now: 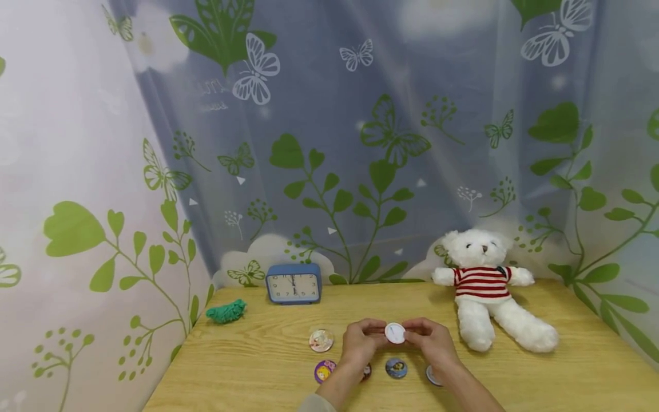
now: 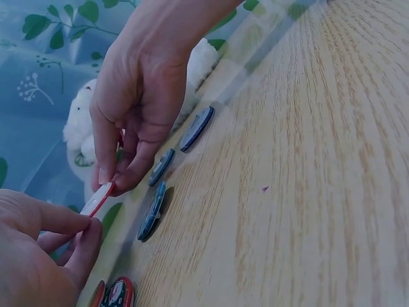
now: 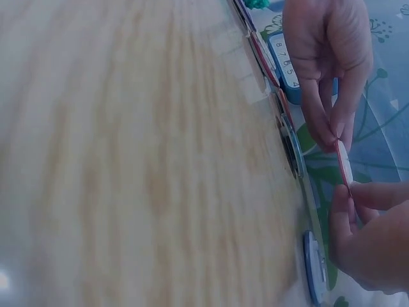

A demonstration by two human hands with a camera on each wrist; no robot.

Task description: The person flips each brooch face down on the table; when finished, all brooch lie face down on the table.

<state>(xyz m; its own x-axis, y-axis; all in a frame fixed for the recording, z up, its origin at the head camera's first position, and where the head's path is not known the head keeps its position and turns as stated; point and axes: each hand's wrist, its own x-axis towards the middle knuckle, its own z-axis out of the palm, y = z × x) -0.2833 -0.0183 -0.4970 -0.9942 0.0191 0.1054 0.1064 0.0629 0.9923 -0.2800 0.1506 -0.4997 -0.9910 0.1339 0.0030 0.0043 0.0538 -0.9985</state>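
Observation:
A round pin badge (image 1: 395, 333) is held up over the wooden table, its pale back turned towards the head camera. My left hand (image 1: 360, 346) pinches its left edge between thumb and fingers. On the opposite edge, my right hand (image 1: 432, 343) pinches it too. In the left wrist view the badge (image 2: 96, 199) shows a red rim. Below the hands lie a blue badge (image 1: 396, 368) and a purple and yellow badge (image 1: 325, 372). A dark badge (image 1: 366, 373) and a pale-edged badge (image 1: 434, 376) are partly covered by my arms.
Left of the hands lies a light-coloured badge (image 1: 321, 340). A blue alarm clock (image 1: 293, 284) stands at the back of the table (image 1: 257, 366), with a green crumpled bundle (image 1: 227, 312) to its left. A white teddy bear (image 1: 482, 286) sits at the right against the patterned curtain (image 1: 329, 143).

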